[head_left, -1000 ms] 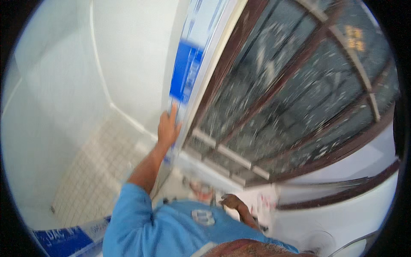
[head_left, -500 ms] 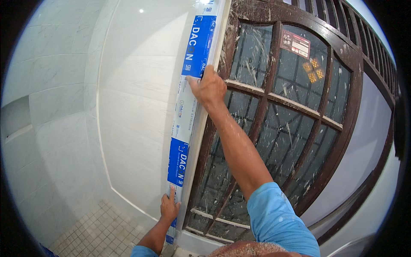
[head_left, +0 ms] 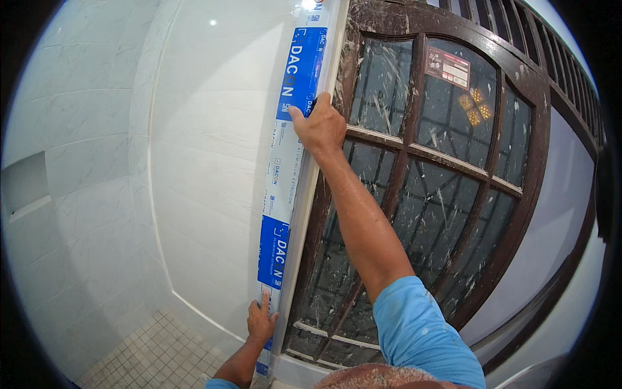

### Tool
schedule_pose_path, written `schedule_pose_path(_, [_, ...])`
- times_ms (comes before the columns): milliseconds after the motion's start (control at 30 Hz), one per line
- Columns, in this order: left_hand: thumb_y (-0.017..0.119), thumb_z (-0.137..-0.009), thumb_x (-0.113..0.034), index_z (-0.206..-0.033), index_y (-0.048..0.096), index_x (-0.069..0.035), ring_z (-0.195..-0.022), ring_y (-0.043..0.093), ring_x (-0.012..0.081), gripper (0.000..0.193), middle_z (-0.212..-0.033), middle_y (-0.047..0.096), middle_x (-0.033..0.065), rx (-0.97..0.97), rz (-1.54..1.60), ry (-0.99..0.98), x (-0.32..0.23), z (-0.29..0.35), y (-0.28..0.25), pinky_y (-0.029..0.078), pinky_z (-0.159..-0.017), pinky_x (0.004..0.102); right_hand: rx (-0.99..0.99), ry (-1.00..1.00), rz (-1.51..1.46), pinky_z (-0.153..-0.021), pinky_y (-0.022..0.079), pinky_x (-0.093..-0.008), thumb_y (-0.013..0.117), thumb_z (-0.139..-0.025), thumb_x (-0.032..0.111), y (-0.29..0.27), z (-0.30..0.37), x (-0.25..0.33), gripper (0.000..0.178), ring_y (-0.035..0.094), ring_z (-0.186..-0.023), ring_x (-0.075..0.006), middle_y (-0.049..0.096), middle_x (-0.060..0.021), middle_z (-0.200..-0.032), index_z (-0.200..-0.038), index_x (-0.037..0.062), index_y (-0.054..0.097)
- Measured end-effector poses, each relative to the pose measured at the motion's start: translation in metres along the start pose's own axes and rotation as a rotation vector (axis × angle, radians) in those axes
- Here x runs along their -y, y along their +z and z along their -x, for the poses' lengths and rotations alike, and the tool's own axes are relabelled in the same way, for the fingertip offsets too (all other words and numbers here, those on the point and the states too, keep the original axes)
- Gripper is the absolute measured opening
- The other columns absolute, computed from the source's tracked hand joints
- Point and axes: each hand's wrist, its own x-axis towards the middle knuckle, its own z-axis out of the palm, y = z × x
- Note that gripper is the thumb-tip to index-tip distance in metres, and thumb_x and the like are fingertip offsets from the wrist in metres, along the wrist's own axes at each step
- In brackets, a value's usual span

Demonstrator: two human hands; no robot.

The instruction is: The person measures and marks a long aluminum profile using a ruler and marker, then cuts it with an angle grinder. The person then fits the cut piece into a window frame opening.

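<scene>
A long, straight aluminium profile (head_left: 280,172) in blue-and-white protective film stands upright along the wall edge beside the door. My right hand (head_left: 322,126) grips it high up, thumb on its front face and fingers by its right edge, the arm stretched out. Lower down, my left hand (head_left: 260,322) holds the same profile, with the index finger pointing up along the film and the thumb out to the right. The other left fingers are bent and partly hidden. The profile's top runs out of the picture.
Right of the profile stands a dark wooden door (head_left: 411,146) with paint-spattered glass panes and a sticker (head_left: 447,68). Pale tiled walls (head_left: 84,117) with a recessed niche (head_left: 26,185) are on the left, above a small-tile floor (head_left: 155,350).
My right hand has shifted slightly up the profile, and its thumb has moved right across the film. The left hand stays at the lower part. The whole view has shifted a little.
</scene>
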Motion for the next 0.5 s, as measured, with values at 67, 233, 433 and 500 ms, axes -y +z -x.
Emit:
schedule_pose_path(67, [0.09,-0.085,-0.021,-0.174,0.028,-0.021,-0.119,0.057,0.0487,0.109,-0.132,0.053,0.03,-0.009,0.005,0.01,0.0,-0.0004,0.0008,0.053,-0.097,0.0557,-0.002,0.002,0.013,-0.083,0.061,-0.0524,0.082,-0.092,0.047,-0.0003,-0.0026,-0.0005,0.059,0.079,-0.089,-0.0416,0.077,-0.0246,-0.097,-0.116,-0.0032,0.06])
schedule_pose_path(233, [0.09,-0.084,-0.021,-0.174,0.029,-0.02,-0.118,0.057,0.0484,0.108,-0.131,0.053,0.0304,0.012,0.03,0.012,0.0035,-0.0011,-0.003,0.053,-0.097,0.0553,0.03,0.105,-0.012,-0.084,0.061,-0.0522,0.082,-0.091,0.047,-0.0038,-0.0081,0.0042,0.059,0.079,-0.089,-0.0417,0.077,-0.0235,-0.095,-0.115,-0.0025,0.061])
schedule_pose_path(433, [0.09,-0.084,-0.021,-0.174,0.029,-0.019,-0.119,0.057,0.0481,0.108,-0.132,0.053,0.0302,0.02,0.072,0.025,0.005,-0.001,-0.0039,0.053,-0.097,0.0555,-0.01,0.068,-0.079,-0.083,0.061,-0.0522,0.082,-0.092,0.046,-0.0012,-0.0034,0.0008,0.056,0.078,-0.088,-0.0407,0.077,-0.0225,-0.094,-0.116,-0.0011,0.061])
schedule_pose_path(500, [0.09,-0.084,-0.022,-0.174,0.029,-0.018,-0.12,0.057,0.0483,0.109,-0.133,0.053,0.0306,0.027,0.047,0.017,0.0038,-0.0015,-0.0019,0.053,-0.098,0.0557,-0.017,0.059,-0.055,-0.082,0.061,-0.0524,0.083,-0.092,0.043,0.0014,-0.0042,-0.0022,0.056,0.079,-0.088,-0.0408,0.077,-0.0229,-0.096,-0.118,-0.0006,0.06])
